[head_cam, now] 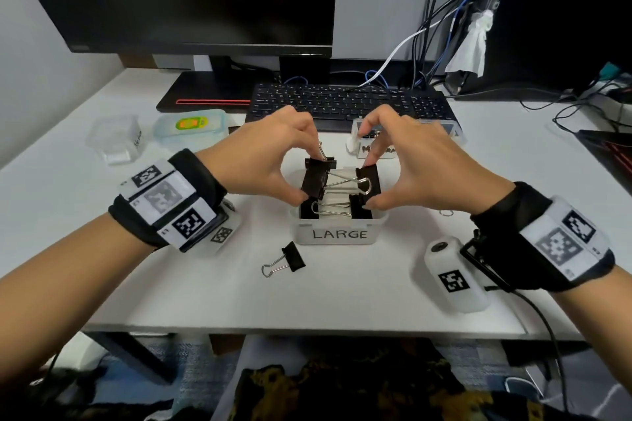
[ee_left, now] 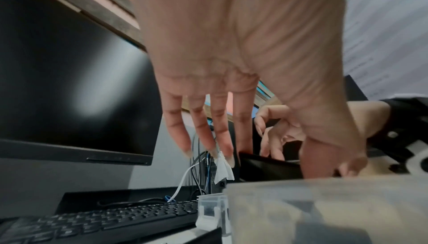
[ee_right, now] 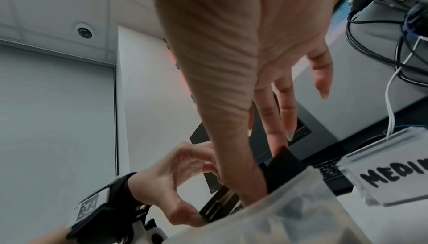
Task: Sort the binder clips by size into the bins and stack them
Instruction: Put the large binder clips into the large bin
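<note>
Your left hand [head_cam: 270, 154] is pinching a large black binder clip [head_cam: 316, 178] between thumb and forefinger over the LARGE bin [head_cam: 337, 232], while your right hand [head_cam: 407, 161] is pinching another clip [head_cam: 371, 178] beside it. More clips are lying in the bin, and a smaller clip [head_cam: 287, 260] is lying on the desk [head_cam: 307, 304] just in front.

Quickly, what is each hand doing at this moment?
Left hand: pinches a large binder clip over the LARGE bin.
Right hand: pinches another large clip.
</note>
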A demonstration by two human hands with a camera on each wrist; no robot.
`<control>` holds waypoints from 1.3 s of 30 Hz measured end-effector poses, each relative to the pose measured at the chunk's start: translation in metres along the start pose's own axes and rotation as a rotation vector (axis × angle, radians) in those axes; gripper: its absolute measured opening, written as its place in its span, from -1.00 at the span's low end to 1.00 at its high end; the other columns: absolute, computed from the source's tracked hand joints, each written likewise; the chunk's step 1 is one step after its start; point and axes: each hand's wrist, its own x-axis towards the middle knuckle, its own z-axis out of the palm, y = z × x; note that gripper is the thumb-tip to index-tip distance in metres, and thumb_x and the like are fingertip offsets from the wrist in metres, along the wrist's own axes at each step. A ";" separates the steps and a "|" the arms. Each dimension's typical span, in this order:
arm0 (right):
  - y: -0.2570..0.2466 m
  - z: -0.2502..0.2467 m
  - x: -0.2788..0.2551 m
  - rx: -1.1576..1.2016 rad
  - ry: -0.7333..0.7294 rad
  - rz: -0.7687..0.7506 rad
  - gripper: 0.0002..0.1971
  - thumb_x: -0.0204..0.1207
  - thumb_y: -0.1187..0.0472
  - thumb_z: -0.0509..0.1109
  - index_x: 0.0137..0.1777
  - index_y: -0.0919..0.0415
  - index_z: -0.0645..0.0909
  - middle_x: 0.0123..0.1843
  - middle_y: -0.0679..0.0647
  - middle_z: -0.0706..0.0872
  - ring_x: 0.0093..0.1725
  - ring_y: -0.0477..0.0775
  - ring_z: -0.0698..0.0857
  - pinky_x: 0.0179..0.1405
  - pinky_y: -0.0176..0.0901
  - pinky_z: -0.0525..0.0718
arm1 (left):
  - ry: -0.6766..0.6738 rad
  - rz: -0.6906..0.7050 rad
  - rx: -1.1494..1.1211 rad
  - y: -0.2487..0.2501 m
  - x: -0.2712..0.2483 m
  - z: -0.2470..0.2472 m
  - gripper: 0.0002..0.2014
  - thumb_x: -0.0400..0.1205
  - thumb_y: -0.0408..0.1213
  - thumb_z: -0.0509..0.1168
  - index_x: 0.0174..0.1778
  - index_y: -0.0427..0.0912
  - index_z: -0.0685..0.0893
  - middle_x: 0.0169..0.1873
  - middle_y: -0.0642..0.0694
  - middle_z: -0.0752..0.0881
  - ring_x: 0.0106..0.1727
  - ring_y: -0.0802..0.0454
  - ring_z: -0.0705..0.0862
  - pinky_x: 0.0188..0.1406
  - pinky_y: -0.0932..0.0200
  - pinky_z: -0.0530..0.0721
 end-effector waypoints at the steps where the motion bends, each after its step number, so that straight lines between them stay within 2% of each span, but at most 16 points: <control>1: -0.001 0.001 -0.001 -0.010 -0.008 -0.003 -0.20 0.07 -0.09 0.70 0.23 -0.15 0.28 -0.04 -0.23 0.71 0.18 -0.08 0.52 0.22 0.07 0.38 | -0.010 -0.009 0.042 0.003 0.000 0.001 -0.49 0.22 0.09 0.56 0.06 0.01 0.71 0.03 0.10 0.56 0.08 0.08 0.47 -0.12 -0.09 0.64; 8: -0.004 0.012 0.003 -0.124 -0.045 -0.032 -0.26 0.11 -0.16 0.67 0.20 -0.13 0.31 -0.03 -0.25 0.74 0.19 -0.05 0.51 0.22 0.09 0.40 | -0.089 -0.099 0.215 0.021 0.000 0.001 -0.47 0.19 0.20 0.52 -0.02 0.00 0.69 -0.03 0.10 0.53 0.06 0.06 0.44 -0.24 -0.09 0.65; 14: -0.006 0.015 0.006 -0.165 -0.093 -0.005 -0.34 0.20 -0.17 0.64 0.24 -0.10 0.41 0.01 -0.26 0.76 0.21 -0.03 0.52 0.21 0.08 0.37 | -0.246 -0.141 0.412 0.033 0.005 0.001 -0.55 0.33 0.24 0.45 -0.03 0.00 0.75 0.04 0.05 0.52 0.15 0.01 0.46 -0.31 0.11 0.51; 20: -0.008 0.017 0.006 -0.164 -0.079 0.013 -0.41 0.25 -0.16 0.63 0.25 -0.13 0.51 0.05 -0.26 0.76 0.23 -0.07 0.56 0.21 0.08 0.37 | -0.277 -0.178 0.535 0.046 0.009 0.004 -0.59 0.50 0.17 0.32 -0.01 -0.10 0.73 0.05 0.01 0.54 0.20 -0.05 0.47 -0.29 0.10 0.43; 25: -0.010 0.017 0.003 -0.173 -0.030 0.020 -0.43 0.24 -0.17 0.63 0.25 -0.15 0.56 0.08 -0.27 0.76 0.24 -0.10 0.60 0.24 0.07 0.40 | -0.254 -0.179 0.485 0.043 0.009 0.003 -0.57 0.46 0.16 0.35 0.05 -0.11 0.71 0.06 0.00 0.56 0.20 -0.06 0.50 -0.28 0.12 0.44; 30: -0.013 0.018 0.003 -0.221 0.003 0.013 -0.42 0.25 -0.16 0.63 0.27 -0.14 0.55 0.10 -0.26 0.73 0.23 -0.06 0.58 0.16 0.04 0.40 | -0.208 -0.132 0.375 0.035 0.009 0.006 -0.54 0.40 0.16 0.44 0.18 0.09 0.69 -0.03 0.09 0.43 0.15 0.03 0.46 -0.37 0.17 0.30; 32: -0.013 0.018 0.003 -0.238 0.008 0.006 -0.41 0.26 -0.17 0.62 0.28 -0.14 0.54 0.10 -0.26 0.73 0.22 -0.06 0.57 0.11 0.03 0.36 | -0.212 -0.102 0.319 0.032 0.009 0.008 -0.58 0.41 0.13 0.47 0.17 0.17 0.68 -0.07 0.09 0.36 0.08 0.08 0.40 -0.39 0.17 0.25; 35: -0.013 0.019 0.004 -0.237 -0.002 0.003 -0.42 0.27 -0.16 0.62 0.29 -0.14 0.53 0.09 -0.25 0.74 0.23 -0.05 0.57 0.16 0.04 0.37 | -0.220 -0.067 0.242 0.030 0.009 0.011 -0.64 0.43 0.07 0.49 0.15 0.19 0.73 -0.07 0.07 0.33 -0.01 0.13 0.29 -0.26 0.16 0.34; 39: -0.010 0.020 0.005 -0.212 -0.022 0.027 -0.45 0.29 -0.17 0.60 0.26 -0.16 0.53 0.08 -0.27 0.76 0.25 -0.07 0.59 0.21 0.06 0.36 | -0.211 -0.098 0.320 0.031 0.008 0.010 -0.67 0.42 0.12 0.46 0.06 0.15 0.76 -0.03 0.05 0.37 0.07 0.06 0.37 -0.21 0.16 0.31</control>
